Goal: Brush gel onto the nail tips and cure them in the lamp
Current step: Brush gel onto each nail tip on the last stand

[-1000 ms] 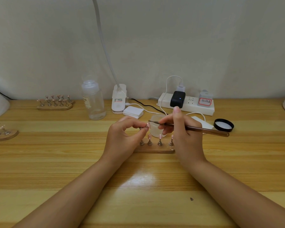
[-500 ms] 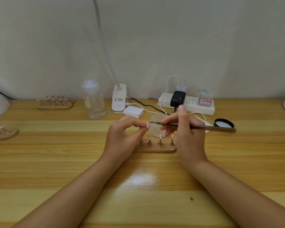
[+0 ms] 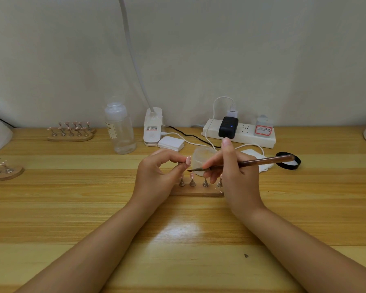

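Observation:
My left hand [image 3: 159,176] pinches a small pink nail tip [image 3: 188,160] on its stand, held above a wooden holder [image 3: 195,192] with several more tips on metal stands. My right hand [image 3: 235,176] grips a brown brush [image 3: 262,161] like a pen, its tip just below the held nail tip. A small clear gel jar [image 3: 203,157] stands behind the hands, partly hidden. Its black lid [image 3: 288,160] lies to the right.
A clear bottle [image 3: 119,129], a white clip lamp base [image 3: 153,126], a white pad [image 3: 171,143] and a power strip [image 3: 239,133] with a black charger line the back. Two other wooden holders with tips [image 3: 71,132] [image 3: 2,171] sit at left. White objects show at both side edges.
The brush tip has dropped from level with the held nail tip to just under it. The brush handle now tilts up to the right. My left hand has barely moved.

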A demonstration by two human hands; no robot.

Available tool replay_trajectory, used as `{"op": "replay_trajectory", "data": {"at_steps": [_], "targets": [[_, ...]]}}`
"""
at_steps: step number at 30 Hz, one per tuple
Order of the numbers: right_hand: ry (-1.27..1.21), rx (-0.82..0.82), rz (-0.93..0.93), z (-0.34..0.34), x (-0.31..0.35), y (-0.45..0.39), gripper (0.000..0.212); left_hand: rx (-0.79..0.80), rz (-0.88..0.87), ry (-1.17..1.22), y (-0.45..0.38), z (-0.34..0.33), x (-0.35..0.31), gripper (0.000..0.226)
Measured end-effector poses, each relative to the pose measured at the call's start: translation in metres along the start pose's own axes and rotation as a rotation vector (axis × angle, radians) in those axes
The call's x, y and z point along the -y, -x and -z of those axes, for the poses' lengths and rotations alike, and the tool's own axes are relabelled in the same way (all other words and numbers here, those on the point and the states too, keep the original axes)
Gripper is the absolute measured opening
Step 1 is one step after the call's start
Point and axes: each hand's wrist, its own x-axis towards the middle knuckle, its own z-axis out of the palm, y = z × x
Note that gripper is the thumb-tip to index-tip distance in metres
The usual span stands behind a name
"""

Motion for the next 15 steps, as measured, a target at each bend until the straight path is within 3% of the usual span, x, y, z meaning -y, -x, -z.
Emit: {"op": "replay_trajectory", "data": {"at_steps": [6, 15], "targets": [[0.042, -0.022, 0.044, 0.0021, -0.0022, -0.0025, 0.044, 0.001, -0.006, -0.010, -0.0003, -0.0006, -0.0002, 0.008], [0.032, 0.038, 0.008, 0.0016, -0.0014, 0.0018, 0.050, -0.005, 0.002, -0.005, -0.0003, -0.0005, 0.0007, 0.010]]}}
